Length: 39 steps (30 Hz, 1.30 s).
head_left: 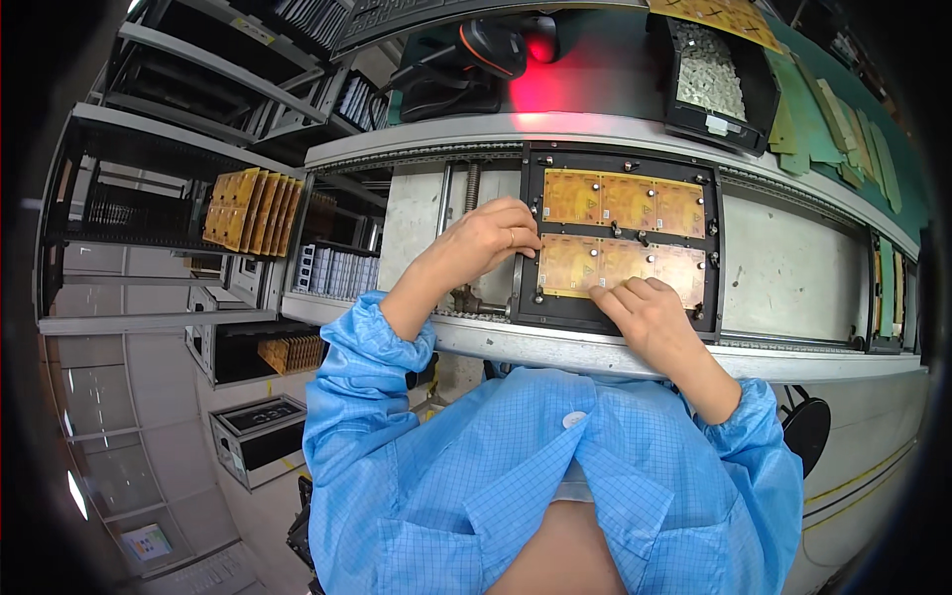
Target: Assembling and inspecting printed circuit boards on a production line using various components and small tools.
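A black fixture frame [532,178] lies across the conveyor rails in front of me. It carries two yellow-orange circuit board panels, an upper panel [625,202] and a lower panel [567,270], with small metal clamps around their edges. My left hand [486,236] is at the frame's left side, its fingers drawn together near a clamp by the lower panel's upper left corner. What those fingertips hold is hidden. My right hand [650,319] rests over the front edge of the lower panel, fingers bent but apart, touching the board.
Upright yellow boards stand in a rack [248,210] at the left. Behind the front conveyor rail [416,149] are a barcode scanner [491,50] with red light and a black bin [709,79] of small pale parts. Green strips [833,114] lie at the far right.
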Each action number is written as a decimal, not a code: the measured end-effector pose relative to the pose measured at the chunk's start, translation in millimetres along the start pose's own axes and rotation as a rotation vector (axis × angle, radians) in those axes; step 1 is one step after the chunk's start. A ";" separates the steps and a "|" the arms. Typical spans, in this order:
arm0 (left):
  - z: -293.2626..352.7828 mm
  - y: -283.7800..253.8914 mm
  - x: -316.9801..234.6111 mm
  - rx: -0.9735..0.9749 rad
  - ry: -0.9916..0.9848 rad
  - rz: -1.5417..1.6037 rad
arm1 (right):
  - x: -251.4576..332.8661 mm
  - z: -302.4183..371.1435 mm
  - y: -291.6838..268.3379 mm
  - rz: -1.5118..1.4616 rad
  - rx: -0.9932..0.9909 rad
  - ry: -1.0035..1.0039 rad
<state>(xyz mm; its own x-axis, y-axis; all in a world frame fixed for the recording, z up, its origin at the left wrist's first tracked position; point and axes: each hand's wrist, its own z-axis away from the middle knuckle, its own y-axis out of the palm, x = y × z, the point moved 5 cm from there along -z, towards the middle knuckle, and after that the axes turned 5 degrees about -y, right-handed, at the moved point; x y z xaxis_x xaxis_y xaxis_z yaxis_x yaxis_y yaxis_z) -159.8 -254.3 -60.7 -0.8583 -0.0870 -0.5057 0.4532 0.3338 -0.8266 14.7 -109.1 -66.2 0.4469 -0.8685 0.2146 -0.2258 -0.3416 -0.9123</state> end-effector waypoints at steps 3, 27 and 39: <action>-0.7 3.2 -5.7 -0.042 0.007 -0.046 | -3.4 8.7 12.5 -0.038 -0.090 0.283; -14.0 22.9 27.4 -0.344 -0.368 0.050 | -25.5 31.2 -11.6 0.058 -0.125 0.595; -33.9 10.4 28.8 -0.277 -0.297 0.162 | -27.5 32.0 -12.9 0.066 -0.134 0.598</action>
<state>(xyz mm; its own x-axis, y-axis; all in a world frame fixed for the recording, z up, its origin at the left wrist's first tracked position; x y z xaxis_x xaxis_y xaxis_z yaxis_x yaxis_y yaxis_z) -188.0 -221.5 -75.5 -0.6569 -0.2655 -0.7056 0.4594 0.6011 -0.6539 33.0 -69.3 -71.5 -0.1255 -0.9270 0.3534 -0.3609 -0.2891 -0.8867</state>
